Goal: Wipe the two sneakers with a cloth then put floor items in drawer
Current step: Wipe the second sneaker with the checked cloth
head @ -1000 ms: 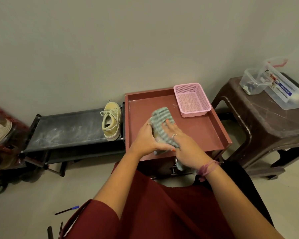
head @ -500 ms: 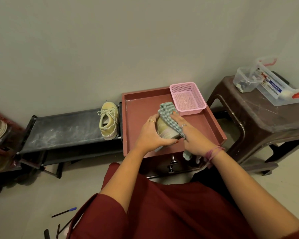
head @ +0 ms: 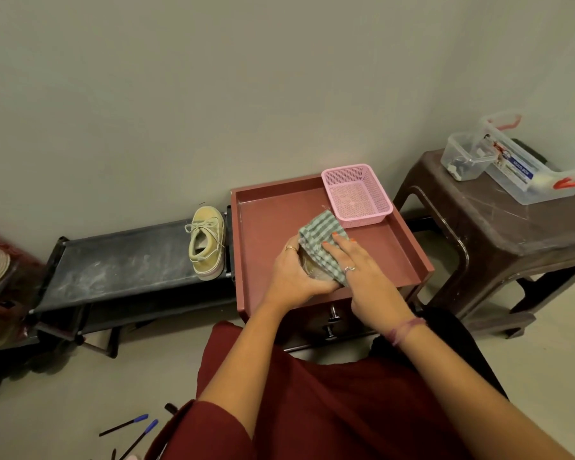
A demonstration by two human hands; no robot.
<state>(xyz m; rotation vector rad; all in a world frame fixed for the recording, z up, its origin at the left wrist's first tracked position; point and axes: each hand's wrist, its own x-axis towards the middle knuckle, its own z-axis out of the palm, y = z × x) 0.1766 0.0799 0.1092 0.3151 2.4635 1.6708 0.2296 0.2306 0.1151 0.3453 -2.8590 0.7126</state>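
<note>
1. Head view, hands: left hand (head: 294, 277) curls round a pale yellow canvas sneaker (head: 309, 265), held over the reddish-brown tray-topped drawer cabinet (head: 266, 227); right hand (head: 359, 272) lies with fingers nearly straight, pressing a green-and-white checked cloth (head: 319, 242) onto that sneaker, which the cloth and both hands largely hide.
2. Head view, surroundings: pink perforated plastic basket (head: 357, 194) sits in the tray's far right corner, just beside the cloth. A second pale yellow lace-up sneaker (head: 206, 244) stands on a low black dusty shoe rack (head: 120, 263), touching the cabinet's side. Two metal drawer knobs (head: 333, 315) show below the tray's front edge.
3. Head view, writing: on a dark brown plastic stool (head: 498, 227), one large clear plastic box with red handles (head: 531, 167) bears a blue label, too small to read; one small clear tub (head: 467, 157) stands against it.
4. Head view, floor: two blue-capped pens (head: 133, 429) lie near the dark red garment (head: 329, 410); further dark items at the bottom edge are unclear.
</note>
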